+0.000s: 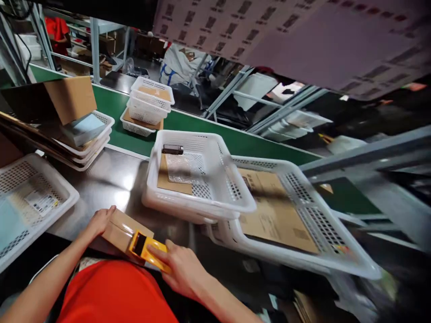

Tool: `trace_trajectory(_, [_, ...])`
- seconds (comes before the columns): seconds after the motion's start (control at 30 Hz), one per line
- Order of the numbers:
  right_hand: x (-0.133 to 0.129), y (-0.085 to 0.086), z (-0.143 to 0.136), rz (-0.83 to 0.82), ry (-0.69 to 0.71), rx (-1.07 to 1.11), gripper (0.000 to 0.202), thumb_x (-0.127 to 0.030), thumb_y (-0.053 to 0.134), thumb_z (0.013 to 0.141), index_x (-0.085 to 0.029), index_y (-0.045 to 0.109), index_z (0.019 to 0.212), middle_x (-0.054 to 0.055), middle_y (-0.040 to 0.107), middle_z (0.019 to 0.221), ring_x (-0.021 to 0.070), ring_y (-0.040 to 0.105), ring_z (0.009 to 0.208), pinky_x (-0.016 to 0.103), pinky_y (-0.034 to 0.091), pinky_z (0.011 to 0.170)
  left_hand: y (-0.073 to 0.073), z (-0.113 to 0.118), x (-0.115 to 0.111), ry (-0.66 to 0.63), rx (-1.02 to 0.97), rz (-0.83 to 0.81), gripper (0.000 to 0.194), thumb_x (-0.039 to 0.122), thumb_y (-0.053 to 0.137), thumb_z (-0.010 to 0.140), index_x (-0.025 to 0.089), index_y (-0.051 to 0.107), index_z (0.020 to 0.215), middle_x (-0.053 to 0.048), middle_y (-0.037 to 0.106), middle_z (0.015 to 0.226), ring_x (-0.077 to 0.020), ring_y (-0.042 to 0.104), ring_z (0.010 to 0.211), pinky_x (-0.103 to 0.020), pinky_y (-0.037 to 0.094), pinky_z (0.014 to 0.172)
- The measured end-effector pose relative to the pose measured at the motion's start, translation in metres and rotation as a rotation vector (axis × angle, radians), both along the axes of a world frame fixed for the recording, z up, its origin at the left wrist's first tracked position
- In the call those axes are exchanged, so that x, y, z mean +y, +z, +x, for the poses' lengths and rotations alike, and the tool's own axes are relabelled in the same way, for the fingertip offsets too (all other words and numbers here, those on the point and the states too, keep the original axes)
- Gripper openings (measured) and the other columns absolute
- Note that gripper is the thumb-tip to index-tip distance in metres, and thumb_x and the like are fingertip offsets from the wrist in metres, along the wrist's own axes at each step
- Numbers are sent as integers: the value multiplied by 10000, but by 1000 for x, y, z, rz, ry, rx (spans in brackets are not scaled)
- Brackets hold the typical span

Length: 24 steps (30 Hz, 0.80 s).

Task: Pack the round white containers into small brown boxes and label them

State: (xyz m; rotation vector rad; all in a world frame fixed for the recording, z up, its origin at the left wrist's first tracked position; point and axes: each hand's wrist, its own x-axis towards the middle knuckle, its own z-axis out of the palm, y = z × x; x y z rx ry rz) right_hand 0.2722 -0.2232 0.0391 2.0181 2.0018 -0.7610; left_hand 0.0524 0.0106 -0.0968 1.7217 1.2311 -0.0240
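A small brown cardboard box (pixel 116 231) lies at the near edge of the metal worktop, just in front of my body. My left hand (pixel 101 222) grips its left end, the fingertips reaching its far top edge. In my right hand (pixel 185 267) is a yellow tape dispenser (pixel 139 246), its front resting against the right part of the box. A shiny strip, apparently clear tape, runs along the box top. The underside of the box and some fingers of both hands are hidden.
Beyond the box, a white basket (pixel 202 204) holds bubble wrap, cardboard and a small dark item. A larger basket (pixel 303 188) with flat cardboard stands right. Another basket (pixel 72 195) sits left. Stacked baskets (pixel 150 107) stand on the green conveyor (pixel 117 134). A printed code sheet (pixel 286 49) hangs overhead.
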Motion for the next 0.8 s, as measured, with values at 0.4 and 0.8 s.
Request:
trace_trajectory(0.4, [-85,-96,36,31,-194,50,739,-119,641,792,-439,643,1458,77,702,1046,265,718,919,320,532,786,19,1,7,-62,171,66,635,630,321,994,191,717,763,-148,815,880,-355,756,954,-366,548,849])
trace_trajectory(0.8, [-66,-120,57,27,-532,513,719,-158,633,735,-240,675,1448,46,817,1097,245,753,987,310,512,855,30,-7,15,-28,150,23,862,828,229,940,148,759,927,-174,834,977,-340,779,989,-382,602,866])
